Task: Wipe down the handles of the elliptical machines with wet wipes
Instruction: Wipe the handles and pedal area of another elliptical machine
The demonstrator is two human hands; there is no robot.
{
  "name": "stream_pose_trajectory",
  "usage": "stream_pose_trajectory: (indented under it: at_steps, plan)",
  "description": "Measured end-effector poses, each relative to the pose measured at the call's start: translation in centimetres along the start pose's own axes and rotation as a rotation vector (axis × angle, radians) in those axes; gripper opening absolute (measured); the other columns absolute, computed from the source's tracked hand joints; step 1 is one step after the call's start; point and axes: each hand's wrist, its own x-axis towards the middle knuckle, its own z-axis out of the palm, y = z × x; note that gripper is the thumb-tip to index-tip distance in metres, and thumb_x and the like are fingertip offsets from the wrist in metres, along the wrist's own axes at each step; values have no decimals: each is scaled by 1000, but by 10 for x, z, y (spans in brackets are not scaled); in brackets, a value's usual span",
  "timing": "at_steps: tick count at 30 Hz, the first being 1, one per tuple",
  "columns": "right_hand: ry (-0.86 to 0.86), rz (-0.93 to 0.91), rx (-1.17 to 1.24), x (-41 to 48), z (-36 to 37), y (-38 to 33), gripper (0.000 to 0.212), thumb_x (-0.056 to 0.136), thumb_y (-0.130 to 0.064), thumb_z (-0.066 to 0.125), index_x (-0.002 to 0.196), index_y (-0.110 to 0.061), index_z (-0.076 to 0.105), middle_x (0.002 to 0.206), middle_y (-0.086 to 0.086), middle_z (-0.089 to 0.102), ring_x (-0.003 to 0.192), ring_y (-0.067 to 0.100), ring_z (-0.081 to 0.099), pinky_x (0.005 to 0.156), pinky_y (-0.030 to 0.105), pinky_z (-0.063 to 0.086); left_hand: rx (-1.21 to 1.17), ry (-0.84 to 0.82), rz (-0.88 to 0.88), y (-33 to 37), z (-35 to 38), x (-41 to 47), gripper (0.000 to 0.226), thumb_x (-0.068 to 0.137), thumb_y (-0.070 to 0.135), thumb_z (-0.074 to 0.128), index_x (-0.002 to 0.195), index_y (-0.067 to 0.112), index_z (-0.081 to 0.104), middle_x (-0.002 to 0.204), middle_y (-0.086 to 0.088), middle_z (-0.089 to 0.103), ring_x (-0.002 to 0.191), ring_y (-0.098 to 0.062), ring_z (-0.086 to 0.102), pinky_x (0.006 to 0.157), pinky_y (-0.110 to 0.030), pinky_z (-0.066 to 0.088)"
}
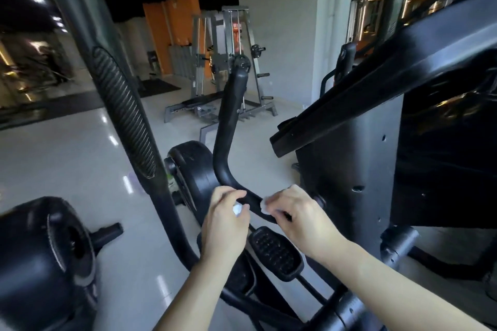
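far left, a black flywheel housing [51,247] sits low on the glossy floor [53,156], and a tall ribbed handle [126,121] rises just right of it, untouched, likely waiting its turn. behind it a second black housing [193,172] stands on the floor.

centre, the curved handle [228,129] bends down to where both hands meet on its lower stretch. left hand [226,220] has its fingers curled at the bar, pinching a small white wad, seemingly a wet wipe [238,208], against it; looks like it steadies the bar and covers its own side. right hand [291,212] just beside it, fingers curled round the same bar with a second white wipe [265,205] trapped under the palm edge, so the cloth wraps the tube and can slide along it. whether it's one wipe or two pieces, can't tell for sure. hands near but not touching each other.

below them a studded pedal [277,252] sits clear of the work. right side, the dark machine body [363,169] and its sloped console arm [376,83] close in, which probably explains the low, tucked reach. weight rack [228,62] far behind.

judgement: mid-wipe on this handle, upper part probably yet to do.
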Motion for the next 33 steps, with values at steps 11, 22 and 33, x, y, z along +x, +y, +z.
stream_pose_trajectory:
  at_steps: [11,22,33]
  plan:
    - [122,233,303,30,-33,-37,20,93,-7,71,99,-25,77,93,-18,67,86,6,63,74,11,47,103,-113,-75,22,-25,11,22,96,30,66,117,30,71,119,21,56,90,-10,65,83,-31,54]
    - [632,278,614,138,-27,-93,16,99,-12,64,105,-26,69,106,-11,68,97,0,63,83,6,45,-153,201,11,77,-84,96,17,95,27,67,111,26,73,112,10,63,102,-5,64,91,-27,51]
    - [459,351,515,146,11,-61,29,96,-5,63,87,-32,65,99,-8,63,88,1,60,74,7,44,-231,75,-37,55,-79,99,18,96,15,61,98,26,75,107,9,64,59,10,62,55,-5,42]
